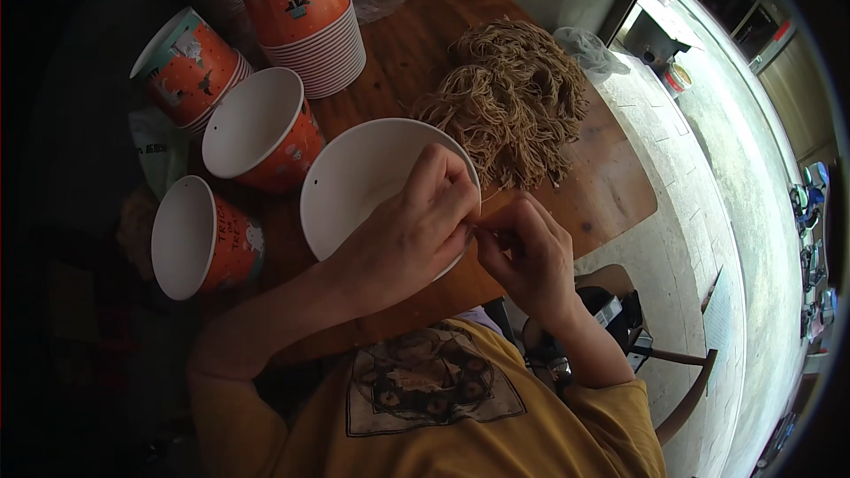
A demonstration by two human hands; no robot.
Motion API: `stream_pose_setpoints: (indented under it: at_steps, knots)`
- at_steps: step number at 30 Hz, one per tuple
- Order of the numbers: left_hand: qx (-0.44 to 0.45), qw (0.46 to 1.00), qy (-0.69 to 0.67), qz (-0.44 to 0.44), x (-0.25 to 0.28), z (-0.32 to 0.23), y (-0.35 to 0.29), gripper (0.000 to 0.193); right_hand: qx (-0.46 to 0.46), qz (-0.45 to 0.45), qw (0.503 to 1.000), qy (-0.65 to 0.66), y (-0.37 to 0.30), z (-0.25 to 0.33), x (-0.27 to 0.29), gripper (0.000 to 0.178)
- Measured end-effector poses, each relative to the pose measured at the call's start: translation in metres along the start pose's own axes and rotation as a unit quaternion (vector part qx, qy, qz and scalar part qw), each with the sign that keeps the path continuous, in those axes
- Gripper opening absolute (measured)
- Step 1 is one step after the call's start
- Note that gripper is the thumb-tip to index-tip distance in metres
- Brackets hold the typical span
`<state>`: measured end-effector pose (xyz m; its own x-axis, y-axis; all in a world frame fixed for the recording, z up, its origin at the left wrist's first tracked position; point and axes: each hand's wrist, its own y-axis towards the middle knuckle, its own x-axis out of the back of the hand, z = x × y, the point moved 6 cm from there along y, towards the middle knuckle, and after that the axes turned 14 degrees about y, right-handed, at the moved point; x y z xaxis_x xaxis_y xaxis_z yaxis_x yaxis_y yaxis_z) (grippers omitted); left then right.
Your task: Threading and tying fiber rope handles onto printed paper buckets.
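Note:
A large white-lined paper bucket (350, 168) faces up in front of me on the wooden table, a small hole near its left rim. My left hand (403, 226) reaches across its mouth, fingers closed in a pinch at the right rim. Just outside that rim my right hand (527, 252) is also pinched, its fingertips close to the left ones. A thin tan cord (482, 199) shows between the two hands; its ends are hidden by my fingers. Beyond them lies a loose heap of tan cords (513, 97).
Orange printed paper buckets stand at the left: a tall stack (310, 35), a shorter stack (190, 71), and two tilted ones (266, 128) (190, 235). A clear plastic bag (589, 53) lies by the far right table edge (620, 186). A curved wooden chair arm (691, 394) is at lower right.

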<state>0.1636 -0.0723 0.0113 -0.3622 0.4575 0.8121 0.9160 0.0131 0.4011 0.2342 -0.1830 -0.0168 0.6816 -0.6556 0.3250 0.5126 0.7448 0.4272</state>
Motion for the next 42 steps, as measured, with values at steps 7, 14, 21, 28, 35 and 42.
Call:
stream_pose_setpoints:
  at_steps: [7, 14, 21, 28, 35, 42]
  knots:
    - [0.046, 0.997, 0.066, -0.014, 0.000, -0.005, -0.006, 0.020, 0.103, -0.021, 0.992, -0.076, -0.007, 0.003, -0.003, 0.019]
    - [0.105, 0.989, -0.101, -0.007, -0.006, 0.007, -0.010, 0.019, 0.157, -0.028, 0.982, -0.102, -0.011, 0.005, -0.006, 0.024]
    - [0.128, 0.979, -0.156, 0.007, -0.008, 0.010, -0.008, 0.018, 0.147, -0.034, 0.984, -0.090, -0.011, 0.003, -0.005, 0.023]
    - [0.172, 0.949, -0.263, 0.028, -0.017, 0.016, -0.011, 0.015, 0.048, -0.046, 0.998, -0.001, -0.010, -0.005, -0.004, 0.016]
    - [0.310, 0.862, -0.387, 0.101, -0.025, 0.026, -0.014, 0.016, -0.062, -0.053, 0.991, 0.105, -0.010, -0.020, -0.005, 0.014]
    - [0.349, 0.800, -0.479, 0.096, -0.032, 0.034, -0.017, 0.017, -0.174, -0.058, 0.949, 0.258, -0.014, -0.039, -0.011, 0.015]
